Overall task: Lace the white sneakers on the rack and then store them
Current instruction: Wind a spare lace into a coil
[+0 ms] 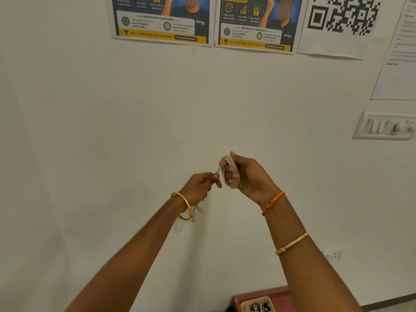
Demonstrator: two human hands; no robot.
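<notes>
The right hand [244,174] keeps a coiled white shoelace [229,172] looped round its curled fingers while the left hand [199,185], at eight o'clock, pinches the free end, likely unwinding it for lacing; no sneakers in view

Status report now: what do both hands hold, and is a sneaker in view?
Right hand grips coiled white lace. Left hand pinches its free end. No sneaker or rack in view. Nothing in the way.
</notes>
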